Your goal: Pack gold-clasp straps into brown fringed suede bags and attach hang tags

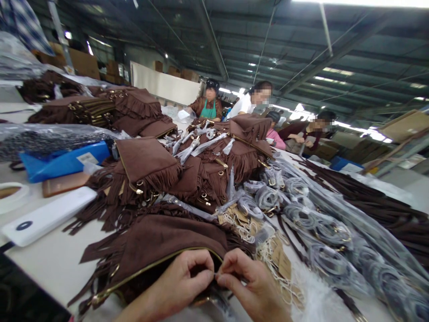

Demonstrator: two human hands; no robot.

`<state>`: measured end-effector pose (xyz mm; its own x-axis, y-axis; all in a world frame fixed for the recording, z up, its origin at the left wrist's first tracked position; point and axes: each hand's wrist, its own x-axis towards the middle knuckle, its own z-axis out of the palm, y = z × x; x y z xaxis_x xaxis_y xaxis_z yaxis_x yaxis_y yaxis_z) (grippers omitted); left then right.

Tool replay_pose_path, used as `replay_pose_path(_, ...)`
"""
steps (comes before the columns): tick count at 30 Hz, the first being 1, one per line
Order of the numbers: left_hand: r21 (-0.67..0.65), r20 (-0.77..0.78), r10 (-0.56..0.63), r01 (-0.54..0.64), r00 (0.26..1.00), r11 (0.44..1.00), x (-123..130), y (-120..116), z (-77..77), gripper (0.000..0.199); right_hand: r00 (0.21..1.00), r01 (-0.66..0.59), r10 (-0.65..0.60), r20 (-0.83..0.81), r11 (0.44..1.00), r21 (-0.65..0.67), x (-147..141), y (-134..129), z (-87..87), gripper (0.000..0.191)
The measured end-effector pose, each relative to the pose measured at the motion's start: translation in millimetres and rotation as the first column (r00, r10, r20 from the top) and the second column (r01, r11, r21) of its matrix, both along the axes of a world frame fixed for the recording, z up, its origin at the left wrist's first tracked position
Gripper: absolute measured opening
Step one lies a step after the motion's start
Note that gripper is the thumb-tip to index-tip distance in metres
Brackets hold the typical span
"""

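A brown fringed bag [167, 237] lies in front of me with its gold zipper open along the near edge. My left hand [189, 277] is over the zipper opening, thumb and forefinger pinched together. Close beside it, my right hand [248, 281] pinches at nearly the same point. Something small and thin shows between the fingertips of both hands, too small to name. Below the hands, a bit of clear plastic and metal is partly hidden. Brown tags with white strings [281, 261] lie just right of my right hand.
More fringed bags [147, 161] are piled behind. Plastic-wrapped coiled straps [328, 264] spread along the right. A white power bank [50, 217], a blue package [67, 161] and a tape roll [13, 197] lie at the left. Several people work across the table.
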<state>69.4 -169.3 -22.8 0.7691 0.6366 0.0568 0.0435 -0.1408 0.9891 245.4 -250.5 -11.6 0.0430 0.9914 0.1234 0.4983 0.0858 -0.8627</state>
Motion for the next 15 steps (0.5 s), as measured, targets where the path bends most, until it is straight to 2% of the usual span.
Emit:
replay_pose_path(11, 0.037, -0.028, -0.037, 0.038, 0.999, 0.999, 1.0, -1.4, -0.8, 0.006, 0.987, -0.054, 0.041, 0.157, 0.995, 0.08, -1.1, 0.3, -1.8, 0.011)
replay_pose_path(15, 0.091, -0.057, -0.046, 0.051, 0.997, 0.995, 1.2, -3.0, -2.3, 0.009, 0.966, -0.083, 0.052, 0.253, 0.99, 0.111, -1.7, -2.2, 0.6, 0.011)
